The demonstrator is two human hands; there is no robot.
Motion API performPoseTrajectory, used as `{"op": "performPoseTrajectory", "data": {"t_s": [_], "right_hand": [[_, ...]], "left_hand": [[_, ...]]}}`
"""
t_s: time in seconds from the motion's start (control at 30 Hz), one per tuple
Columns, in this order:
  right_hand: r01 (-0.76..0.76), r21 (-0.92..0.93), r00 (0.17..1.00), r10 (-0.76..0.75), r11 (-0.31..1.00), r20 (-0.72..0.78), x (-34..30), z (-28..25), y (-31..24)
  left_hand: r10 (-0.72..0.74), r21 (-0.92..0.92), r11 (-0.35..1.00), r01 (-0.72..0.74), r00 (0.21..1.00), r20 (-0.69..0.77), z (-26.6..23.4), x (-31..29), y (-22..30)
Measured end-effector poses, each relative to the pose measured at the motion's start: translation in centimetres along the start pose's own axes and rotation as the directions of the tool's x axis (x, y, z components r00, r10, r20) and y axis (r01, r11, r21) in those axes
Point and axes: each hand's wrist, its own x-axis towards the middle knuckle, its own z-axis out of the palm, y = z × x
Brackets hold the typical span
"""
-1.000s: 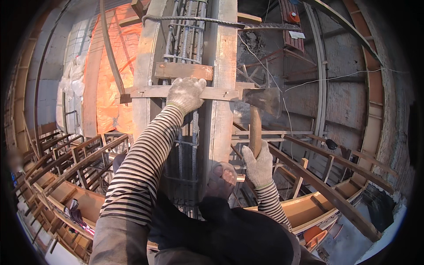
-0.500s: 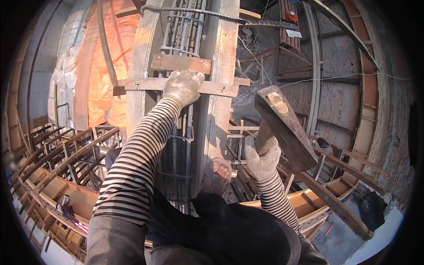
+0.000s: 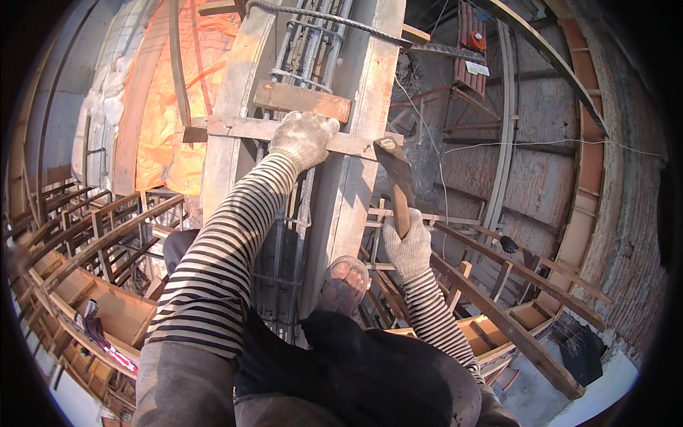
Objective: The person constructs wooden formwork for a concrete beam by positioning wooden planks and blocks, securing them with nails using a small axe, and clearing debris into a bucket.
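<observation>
My left hand [image 3: 304, 139], in a pale knit glove, is closed over a thin wooden strip [image 3: 245, 128] that lies across a long beam form. Just beyond its knuckles a short wood block [image 3: 299, 99] also spans the form. My right hand [image 3: 408, 245], gloved too, grips the wooden handle of a hatchet [image 3: 396, 171]. The hatchet head is at the strip's right end, over the form's right side board [image 3: 358, 99]; whether they touch is not clear. Between the side boards run steel reinforcing bars [image 3: 307, 60] with tie loops.
My bare-toed foot [image 3: 343, 279] stands on the right board. A bent rebar [image 3: 327, 18] crosses the form farther off. Orange sheeting [image 3: 192, 92] hangs at left. Timber framing [image 3: 107, 242] lies far below on both sides, and a thin white wire [image 3: 526, 144] stretches across the right.
The hatchet has swung down and left, from a raised position at the right to the strip's right end. My left hand keeps its hold, while the view has shifted slightly.
</observation>
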Motion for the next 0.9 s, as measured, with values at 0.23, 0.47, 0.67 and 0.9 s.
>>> {"op": "performPoseTrajectory", "data": {"t_s": [0.23,0.47,0.67,0.9], "right_hand": [[0.109,0.283,0.983,-0.06,0.953,-0.176,0.7,-4.3,-5.7],[-0.16,-0.086,0.968,0.173,0.983,0.183,3.0,-1.0,-1.2],[0.169,0.266,0.976,-0.124,0.949,-0.177,0.0,-4.1,-4.3],[-0.19,0.119,0.979,0.178,0.975,0.102,2.9,-1.8,-1.9]], "left_hand": [[-0.017,-0.024,1.0,0.018,1.0,0.015,-0.1,-0.8,-0.8],[0.016,-0.029,0.999,-0.017,1.0,-0.014,0.3,-0.3,-0.2],[0.0,-0.036,0.999,-0.003,0.998,-0.07,1.0,-0.9,-1.4],[-0.014,0.014,1.0,0.015,0.999,-0.036,0.2,0.0,-0.6]]}}
